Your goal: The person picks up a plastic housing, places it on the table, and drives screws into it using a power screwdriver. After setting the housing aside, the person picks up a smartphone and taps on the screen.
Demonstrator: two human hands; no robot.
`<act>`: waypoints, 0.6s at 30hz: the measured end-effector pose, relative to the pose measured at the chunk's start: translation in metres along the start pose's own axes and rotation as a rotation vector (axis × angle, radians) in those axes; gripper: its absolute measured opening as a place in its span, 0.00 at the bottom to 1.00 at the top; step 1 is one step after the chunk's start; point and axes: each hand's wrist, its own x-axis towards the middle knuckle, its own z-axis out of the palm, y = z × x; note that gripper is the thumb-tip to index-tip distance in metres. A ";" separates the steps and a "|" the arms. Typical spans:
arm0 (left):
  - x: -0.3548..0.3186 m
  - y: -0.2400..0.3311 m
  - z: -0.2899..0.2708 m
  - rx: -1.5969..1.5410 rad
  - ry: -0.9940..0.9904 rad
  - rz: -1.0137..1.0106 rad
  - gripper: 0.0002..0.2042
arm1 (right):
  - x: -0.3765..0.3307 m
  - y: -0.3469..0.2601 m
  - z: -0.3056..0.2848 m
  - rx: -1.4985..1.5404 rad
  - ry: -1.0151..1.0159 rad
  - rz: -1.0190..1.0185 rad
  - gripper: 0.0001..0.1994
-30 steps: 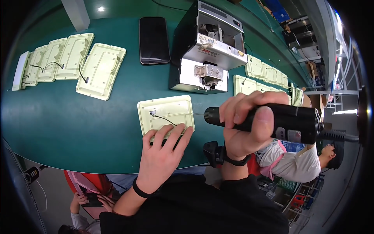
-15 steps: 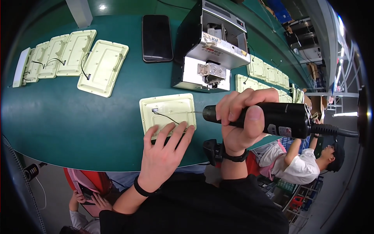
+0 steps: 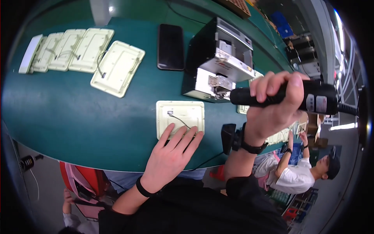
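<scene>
Both hands are over the green table: my left hand lies open with fingers spread across the near, six-o'clock edge of a pale cream panel, its thumb out of sight, while my right hand is closed firmly around a black power screwdriver. The panel lies just in front of me, ribbed side up; a thin dark wire leaves the slot near its ten-o'clock corner and runs down to my fingers.

Measured from that panel, the screwdriver hangs between two and three o'clock, apart from it, its nose pointing back towards nine; I can't make out the bit. A black-and-silver machine stands at one o'clock, and a dark phone lies at twelve. At ten o'clock I have a second panel, and farther out that way an overlapping row of panels. At four o'clock, beyond my right forearm, a co-worker in a white top and dark cap has both hands raised.
</scene>
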 end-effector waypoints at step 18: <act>-0.002 -0.006 -0.004 -0.117 0.016 0.012 0.23 | -0.006 -0.031 0.003 0.094 -0.024 -0.088 0.13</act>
